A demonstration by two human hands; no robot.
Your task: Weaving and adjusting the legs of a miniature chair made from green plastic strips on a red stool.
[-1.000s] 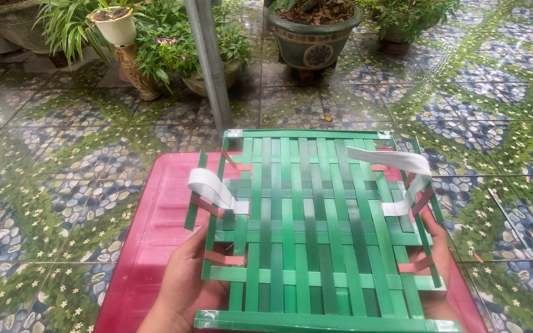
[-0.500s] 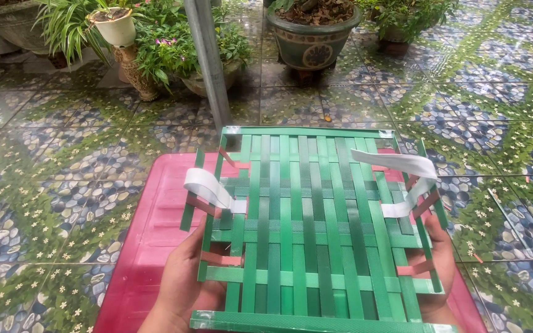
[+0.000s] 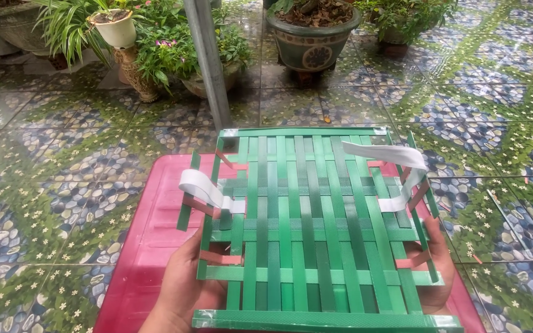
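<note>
Barely shifted since earlier, both hands, left (image 3: 183,280) and right (image 3: 434,271), gripped the green woven panel (image 3: 316,234) above a red tabletop (image 3: 149,246); weaving mostly done, side strips (image 3: 200,188) loose.

1 woven green strap panel (image 3: 316,228), 2 white strap loops (1 per side) (image 3: 202,188), 2 hands (image 3: 183,287), 1 red mat (image 3: 155,234), 1 metal pole (image 3: 208,61), 1 white flowerpot (image 3: 117,28).
</note>
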